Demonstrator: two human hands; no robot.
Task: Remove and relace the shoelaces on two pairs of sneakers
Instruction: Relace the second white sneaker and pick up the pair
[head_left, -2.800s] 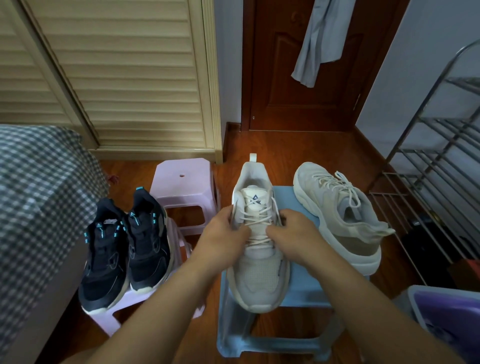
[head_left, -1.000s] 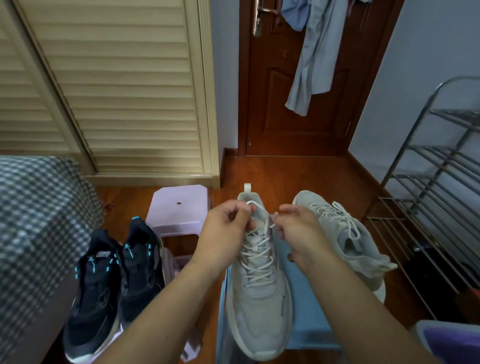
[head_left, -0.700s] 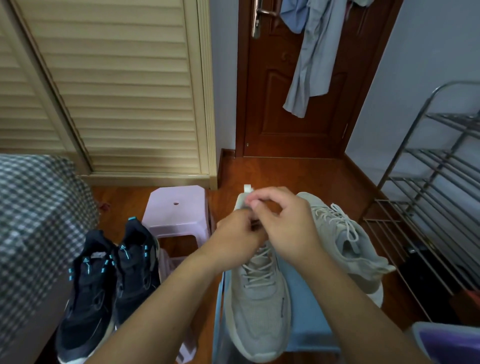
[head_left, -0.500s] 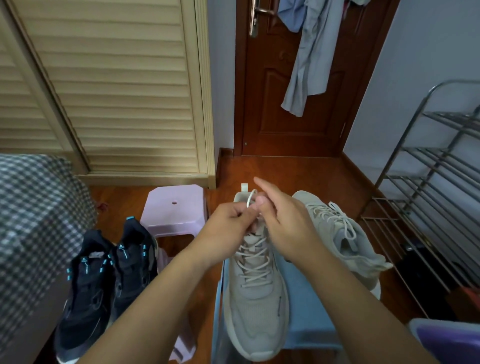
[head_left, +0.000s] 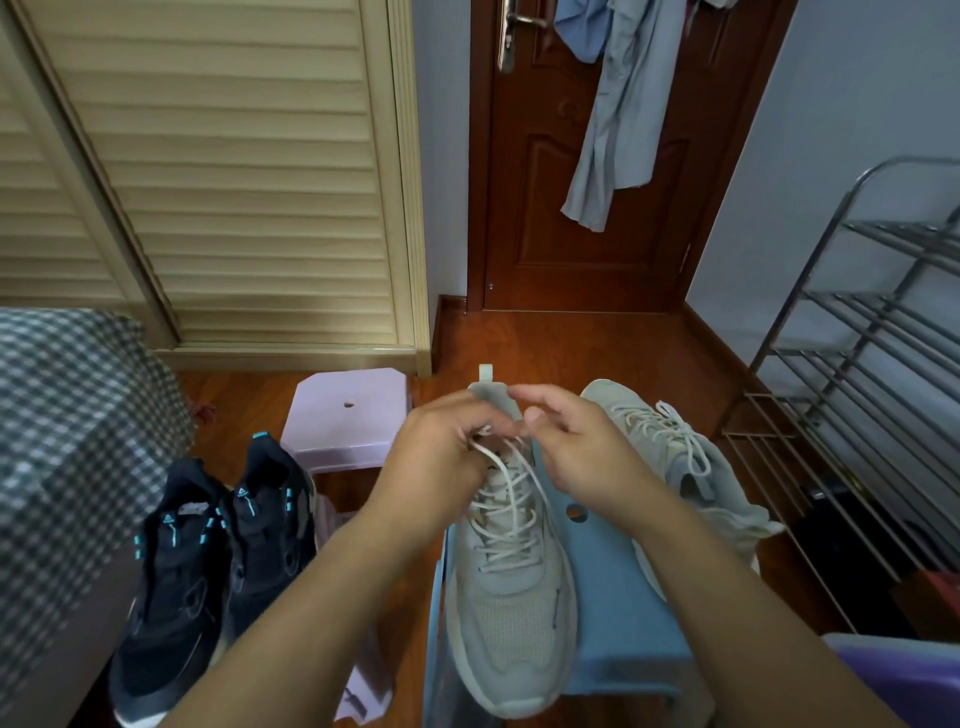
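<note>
Mid-frame, the left hand (head_left: 441, 452) and right hand (head_left: 576, 447) both pinched the shoelace (head_left: 511, 483) atop the beige sneaker (head_left: 514, 613) on the blue stool (head_left: 608, 597).

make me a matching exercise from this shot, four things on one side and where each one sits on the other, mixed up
Things:
1. black sneakers
2. beige sneaker being laced
3. grey garment
4. pink stool

Places:
A. hanging on the brown door
B. on the blue stool, under both hands
C. beside the checked bedding, left of the arms
D. on the floor before the louvred doors

Pairs: 1-C, 2-B, 3-A, 4-D
</note>
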